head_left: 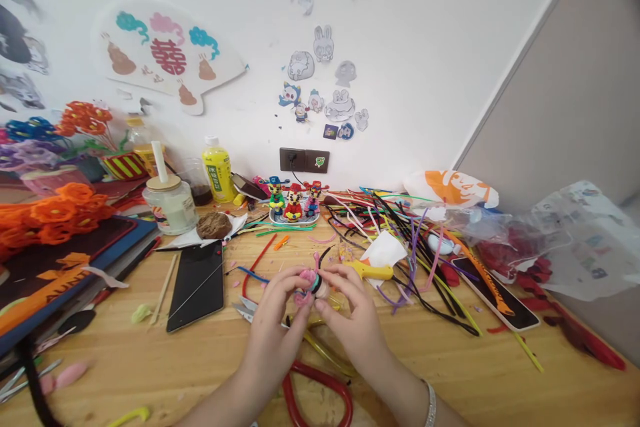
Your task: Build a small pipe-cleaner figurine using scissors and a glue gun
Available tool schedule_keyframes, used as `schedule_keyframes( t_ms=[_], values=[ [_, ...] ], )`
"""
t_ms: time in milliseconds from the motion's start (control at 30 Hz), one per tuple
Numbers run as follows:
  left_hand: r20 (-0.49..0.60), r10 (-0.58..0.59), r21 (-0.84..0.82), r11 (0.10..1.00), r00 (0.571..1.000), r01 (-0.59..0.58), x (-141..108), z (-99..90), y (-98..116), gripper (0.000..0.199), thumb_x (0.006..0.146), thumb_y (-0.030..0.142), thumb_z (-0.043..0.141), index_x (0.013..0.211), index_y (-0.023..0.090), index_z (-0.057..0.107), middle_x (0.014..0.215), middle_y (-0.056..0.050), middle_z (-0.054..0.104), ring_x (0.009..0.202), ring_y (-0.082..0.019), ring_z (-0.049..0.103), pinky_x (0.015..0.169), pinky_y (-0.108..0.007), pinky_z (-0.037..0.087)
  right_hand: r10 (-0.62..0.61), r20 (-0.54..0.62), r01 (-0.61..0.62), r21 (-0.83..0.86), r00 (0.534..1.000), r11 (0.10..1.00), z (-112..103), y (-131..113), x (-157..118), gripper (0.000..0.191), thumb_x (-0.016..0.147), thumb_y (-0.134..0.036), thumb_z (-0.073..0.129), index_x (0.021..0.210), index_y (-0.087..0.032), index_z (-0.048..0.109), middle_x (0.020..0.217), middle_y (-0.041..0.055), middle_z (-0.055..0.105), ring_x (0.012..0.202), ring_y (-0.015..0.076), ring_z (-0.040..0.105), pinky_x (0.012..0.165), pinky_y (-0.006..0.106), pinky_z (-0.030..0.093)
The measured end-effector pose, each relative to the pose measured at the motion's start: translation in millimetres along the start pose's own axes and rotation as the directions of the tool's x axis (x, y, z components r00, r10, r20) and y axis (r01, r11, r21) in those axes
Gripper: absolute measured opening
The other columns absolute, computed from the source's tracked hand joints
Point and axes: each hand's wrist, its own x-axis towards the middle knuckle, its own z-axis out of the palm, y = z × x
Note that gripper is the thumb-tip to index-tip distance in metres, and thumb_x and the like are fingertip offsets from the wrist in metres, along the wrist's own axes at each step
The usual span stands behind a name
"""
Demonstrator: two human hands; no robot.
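Note:
Between both hands, above the middle of the wooden table, is a small pink craft figure (pixel 311 278) with a dark band and a pale part. My left hand (pixel 275 313) pinches its pink side. The fingers of my right hand (pixel 353 310) close on its pale right side, and a dark strand sticks up there. Scissors with red handles (pixel 345 395) lie beneath my hands, their blades showing left of my left hand. A yellow glue gun (pixel 373 271) rests just beyond my right hand.
Colourful pipe cleaners (pixel 413 260) spread over the back right, near a white phone (pixel 523 313). A black tablet (pixel 197 287) lies left. Behind stand three small figures (pixel 293 203), a yellow bottle (pixel 219 173) and a candle jar (pixel 171 208). Orange flowers (pixel 55 213) fill the far left.

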Motion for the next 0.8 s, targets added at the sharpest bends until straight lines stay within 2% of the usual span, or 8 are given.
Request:
schedule_keyframes(
  t_ms=[167, 367, 433, 567, 667, 800],
  values=[
    [0.062, -0.033, 0.03, 0.999, 0.997, 0.032, 2, 3.0, -1, 0.028, 0.078, 0.016, 0.05, 0.104, 0.025, 0.055, 0.106, -0.007, 0.056, 0.103, -0.02, 0.051, 0.088, -0.036, 0.043, 0.103, -0.062, -0.099, 0.073, 0.993, 0.992, 2, 6, 1, 0.024, 0.072, -0.016, 0.059, 0.093, -0.023, 0.065, 0.095, 0.0053, 0.056, 0.087, 0.0185, 0.054, 0.074, 0.031, 0.049],
    [0.105, -0.064, 0.015, 0.998, 0.992, 0.063, -4, 6.1, 1, 0.038, 0.077, 0.018, 0.051, 0.113, 0.026, 0.051, 0.118, -0.008, 0.052, 0.113, -0.022, 0.045, 0.094, -0.038, 0.039, 0.191, -0.063, -0.178, 0.174, 0.98, 0.969, 2, 9, 3, 0.021, 0.07, -0.021, 0.062, 0.09, -0.02, 0.066, 0.096, 0.0071, 0.056, 0.089, 0.0194, 0.055, 0.076, 0.033, 0.049],
    [0.129, -0.066, -0.031, 0.997, 0.989, 0.071, -5, 6.0, 2, 0.042, 0.078, 0.018, 0.049, 0.119, 0.026, 0.046, 0.123, -0.008, 0.049, 0.116, -0.021, 0.043, 0.095, -0.038, 0.038, 0.232, -0.03, -0.219, 0.235, 0.972, 0.947, 0, 11, 5, 0.023, 0.069, -0.025, 0.063, 0.092, -0.02, 0.066, 0.099, 0.0078, 0.056, 0.092, 0.0199, 0.055, 0.078, 0.034, 0.048],
    [0.159, -0.099, -0.126, 0.985, 0.982, 0.12, 0, 2.9, 2, 0.043, 0.082, 0.019, 0.043, 0.125, 0.024, 0.039, 0.128, -0.009, 0.048, 0.111, -0.02, 0.05, 0.088, -0.034, 0.045, 0.289, 0.069, -0.294, 0.339, 0.955, 0.893, -7, 11, 10, 0.027, 0.068, -0.032, 0.066, 0.093, -0.021, 0.066, 0.105, 0.0076, 0.058, 0.099, 0.0217, 0.053, 0.086, 0.037, 0.043],
    [0.134, -0.065, -0.009, 0.998, 0.989, 0.067, 8, -1.9, 0, 0.035, 0.08, 0.021, 0.048, 0.115, 0.025, 0.052, 0.114, -0.007, 0.061, 0.103, -0.021, 0.057, 0.087, -0.036, 0.046, 0.342, 0.155, -0.375, 0.43, 0.927, 0.821, -9, 9, 10, 0.031, 0.067, -0.034, 0.067, 0.094, -0.019, 0.066, 0.107, 0.0076, 0.059, 0.101, 0.0222, 0.052, 0.089, 0.039, 0.039],
    [0.093, 0.018, 0.068, 0.997, 0.995, -0.025, 17, -7.8, -1, 0.025, 0.074, 0.021, 0.057, 0.098, 0.025, 0.064, 0.099, -0.006, 0.069, 0.09, -0.021, 0.063, 0.083, -0.036, 0.048, 0.443, 0.312, -0.539, 0.563, 0.84, 0.626, -7, 7, 7, 0.031, 0.067, -0.035, 0.067, 0.093, -0.018, 0.065, 0.097, 0.0068, 0.064, 0.086, 0.0177, 0.058, 0.076, 0.032, 0.046]
  ],
)
